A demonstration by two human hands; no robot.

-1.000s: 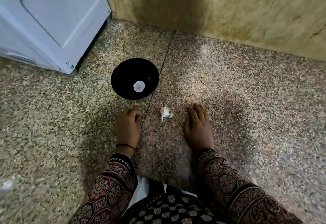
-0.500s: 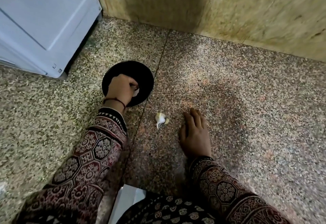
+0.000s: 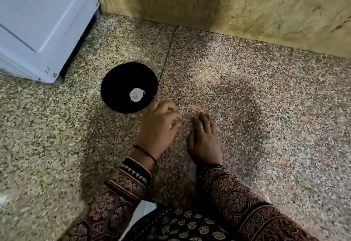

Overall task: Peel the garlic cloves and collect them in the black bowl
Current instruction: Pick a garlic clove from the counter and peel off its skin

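Note:
The black bowl [image 3: 114,77] stands on the speckled stone floor with one pale peeled garlic clove [image 3: 135,95] in its bottom. Just to its right, my left hand [image 3: 158,128] is down at the floor with its fingers curled over the spot where the loose garlic piece lay. Only a small pale bit shows under the fingertips, and the hand is blurred. My right hand [image 3: 206,142] rests flat on the floor beside it, fingers straight, holding nothing.
A white appliance [image 3: 41,24] stands at the back left, close behind the bowl. A yellowish stone wall [image 3: 228,3] runs along the back. My patterned sleeves and lap fill the bottom edge.
My left hand has come out of the bowl and moved right and down onto the garlic piece on the floor, which it now covers. My right hand stays flat on the floor.

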